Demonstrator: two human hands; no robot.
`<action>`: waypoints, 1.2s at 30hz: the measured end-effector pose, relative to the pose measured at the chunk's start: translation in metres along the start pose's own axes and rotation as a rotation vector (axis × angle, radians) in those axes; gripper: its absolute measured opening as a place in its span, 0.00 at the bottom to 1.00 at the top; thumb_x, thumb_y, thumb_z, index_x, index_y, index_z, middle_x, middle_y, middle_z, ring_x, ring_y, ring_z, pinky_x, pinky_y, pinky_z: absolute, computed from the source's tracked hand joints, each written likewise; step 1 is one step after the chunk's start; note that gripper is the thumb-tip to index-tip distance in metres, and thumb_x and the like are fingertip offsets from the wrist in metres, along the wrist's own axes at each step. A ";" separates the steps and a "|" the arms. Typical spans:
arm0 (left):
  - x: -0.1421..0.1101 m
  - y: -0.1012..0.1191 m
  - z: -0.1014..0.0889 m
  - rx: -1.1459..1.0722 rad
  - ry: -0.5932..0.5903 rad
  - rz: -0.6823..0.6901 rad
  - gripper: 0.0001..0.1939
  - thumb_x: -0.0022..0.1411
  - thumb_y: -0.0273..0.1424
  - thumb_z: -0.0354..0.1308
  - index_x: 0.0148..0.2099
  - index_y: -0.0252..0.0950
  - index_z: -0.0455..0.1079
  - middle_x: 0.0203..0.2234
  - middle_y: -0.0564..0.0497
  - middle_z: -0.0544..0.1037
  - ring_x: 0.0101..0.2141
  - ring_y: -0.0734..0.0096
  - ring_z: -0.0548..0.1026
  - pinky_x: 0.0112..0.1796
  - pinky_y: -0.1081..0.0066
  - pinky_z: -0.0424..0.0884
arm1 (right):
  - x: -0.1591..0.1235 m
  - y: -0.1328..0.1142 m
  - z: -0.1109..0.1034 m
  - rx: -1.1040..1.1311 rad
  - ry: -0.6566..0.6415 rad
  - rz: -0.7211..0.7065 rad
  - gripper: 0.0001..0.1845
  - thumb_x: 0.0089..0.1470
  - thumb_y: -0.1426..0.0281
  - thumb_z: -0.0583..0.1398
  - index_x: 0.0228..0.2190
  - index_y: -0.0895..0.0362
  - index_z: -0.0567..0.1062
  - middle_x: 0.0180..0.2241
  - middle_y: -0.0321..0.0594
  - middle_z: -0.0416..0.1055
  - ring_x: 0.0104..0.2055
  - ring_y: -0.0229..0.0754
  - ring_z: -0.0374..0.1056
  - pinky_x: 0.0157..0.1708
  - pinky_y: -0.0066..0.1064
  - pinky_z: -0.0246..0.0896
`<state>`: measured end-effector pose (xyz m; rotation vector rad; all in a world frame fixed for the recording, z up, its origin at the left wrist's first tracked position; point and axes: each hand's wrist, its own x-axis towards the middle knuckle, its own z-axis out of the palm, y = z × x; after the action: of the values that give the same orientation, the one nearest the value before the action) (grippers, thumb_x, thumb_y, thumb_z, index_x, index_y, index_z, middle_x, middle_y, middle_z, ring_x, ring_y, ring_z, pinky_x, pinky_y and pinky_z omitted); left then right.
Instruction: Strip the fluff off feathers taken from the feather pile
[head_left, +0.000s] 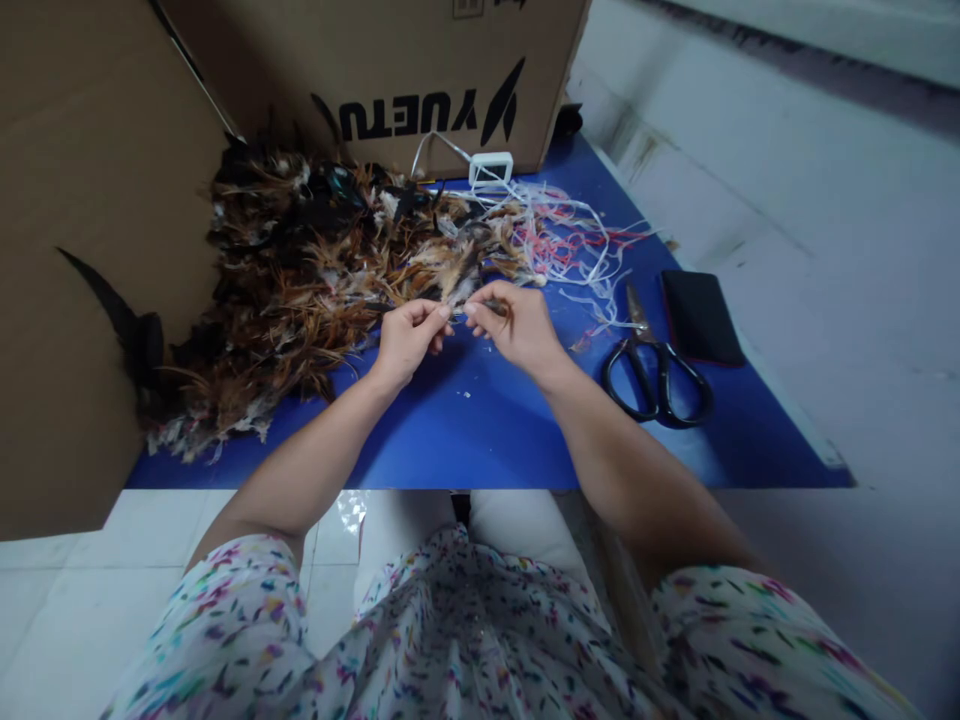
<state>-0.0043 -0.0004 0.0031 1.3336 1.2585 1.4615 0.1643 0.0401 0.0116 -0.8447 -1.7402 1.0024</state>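
My left hand [409, 335] and my right hand [514, 322] meet over the blue table top [480, 430], both pinched on a small bunch of brown and white feathers [459, 285] that sticks up between them. The fingers of both hands are closed around the feather stems. A big heap of brown, black and white feathers [300, 270] lies just behind and left of my hands.
Black-handled scissors [652, 370] lie right of my right hand, with a dark flat pouch [701, 315] beyond them. A tangle of white and red strings [570, 240] and a small white device [491, 167] sit at the back. Cardboard boxes [420, 70] wall the back and left.
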 end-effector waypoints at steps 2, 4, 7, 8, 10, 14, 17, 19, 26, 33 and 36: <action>0.000 -0.002 -0.001 0.064 0.020 -0.001 0.17 0.58 0.43 0.66 0.27 0.35 0.72 0.16 0.56 0.73 0.14 0.82 0.65 0.17 0.79 0.61 | -0.001 -0.003 -0.002 -0.078 0.026 -0.071 0.24 0.56 0.47 0.62 0.31 0.56 0.75 0.23 0.36 0.74 0.23 0.37 0.68 0.27 0.30 0.62; 0.000 -0.003 -0.001 0.127 0.033 0.001 0.15 0.60 0.40 0.65 0.27 0.35 0.72 0.15 0.56 0.73 0.14 0.82 0.65 0.18 0.78 0.61 | -0.002 -0.006 -0.003 -0.180 0.045 -0.151 0.19 0.60 0.52 0.61 0.32 0.56 0.75 0.24 0.36 0.74 0.24 0.37 0.68 0.28 0.30 0.60; -0.001 -0.004 -0.002 0.213 0.027 0.029 0.13 0.61 0.38 0.63 0.28 0.35 0.73 0.16 0.56 0.74 0.14 0.81 0.65 0.18 0.78 0.62 | -0.004 -0.009 -0.002 -0.328 0.048 -0.267 0.13 0.63 0.62 0.59 0.31 0.56 0.75 0.26 0.37 0.75 0.28 0.38 0.68 0.31 0.31 0.60; -0.002 -0.004 -0.002 0.238 0.020 0.043 0.13 0.61 0.37 0.63 0.28 0.35 0.73 0.16 0.56 0.74 0.14 0.81 0.65 0.19 0.78 0.62 | -0.005 -0.009 -0.001 -0.361 0.043 -0.294 0.12 0.64 0.64 0.58 0.31 0.56 0.75 0.28 0.38 0.76 0.29 0.39 0.69 0.32 0.31 0.60; -0.003 -0.003 -0.002 0.282 0.007 0.072 0.11 0.62 0.35 0.62 0.29 0.35 0.73 0.17 0.56 0.75 0.14 0.81 0.66 0.20 0.78 0.62 | -0.005 -0.008 0.001 -0.403 0.029 -0.328 0.12 0.65 0.66 0.57 0.30 0.56 0.75 0.31 0.41 0.77 0.32 0.40 0.70 0.35 0.32 0.61; -0.004 -0.002 -0.002 0.352 -0.001 0.120 0.10 0.62 0.33 0.61 0.29 0.35 0.74 0.16 0.57 0.74 0.15 0.81 0.66 0.22 0.77 0.63 | -0.005 -0.004 0.001 -0.467 0.010 -0.344 0.17 0.68 0.61 0.53 0.32 0.56 0.75 0.33 0.44 0.78 0.34 0.43 0.71 0.37 0.33 0.61; -0.003 -0.002 -0.003 0.385 0.004 0.147 0.10 0.63 0.32 0.61 0.29 0.35 0.74 0.16 0.57 0.74 0.15 0.80 0.67 0.23 0.77 0.63 | -0.005 -0.002 0.001 -0.487 -0.017 -0.348 0.21 0.69 0.57 0.51 0.32 0.56 0.76 0.33 0.44 0.78 0.34 0.43 0.70 0.36 0.33 0.60; -0.003 -0.002 -0.003 0.399 0.002 0.164 0.10 0.63 0.32 0.61 0.29 0.35 0.74 0.16 0.57 0.75 0.15 0.80 0.67 0.23 0.77 0.64 | -0.005 -0.003 0.000 -0.484 -0.036 -0.350 0.23 0.69 0.56 0.51 0.32 0.56 0.76 0.32 0.44 0.77 0.33 0.42 0.70 0.35 0.33 0.60; -0.003 -0.001 -0.005 0.445 -0.013 0.205 0.11 0.63 0.31 0.61 0.28 0.35 0.74 0.15 0.58 0.73 0.15 0.80 0.67 0.23 0.77 0.64 | -0.005 -0.005 0.000 -0.428 -0.043 -0.347 0.19 0.67 0.60 0.54 0.31 0.57 0.76 0.31 0.41 0.77 0.32 0.40 0.69 0.35 0.31 0.60; -0.002 -0.001 -0.005 0.446 -0.033 0.244 0.09 0.63 0.29 0.62 0.29 0.35 0.74 0.16 0.59 0.74 0.15 0.80 0.69 0.23 0.78 0.64 | -0.005 -0.005 0.001 -0.360 -0.054 -0.314 0.13 0.64 0.66 0.58 0.30 0.57 0.76 0.29 0.39 0.76 0.30 0.39 0.69 0.34 0.30 0.59; -0.002 -0.002 -0.005 0.455 -0.037 0.270 0.09 0.63 0.29 0.62 0.28 0.36 0.73 0.16 0.58 0.74 0.16 0.80 0.69 0.23 0.77 0.64 | -0.005 -0.005 0.002 -0.345 -0.043 -0.313 0.11 0.63 0.68 0.59 0.29 0.57 0.77 0.28 0.37 0.76 0.29 0.38 0.69 0.33 0.29 0.59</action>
<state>-0.0090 -0.0029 0.0005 1.8826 1.4900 1.3648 0.1638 0.0334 0.0137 -0.7326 -2.0406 0.5237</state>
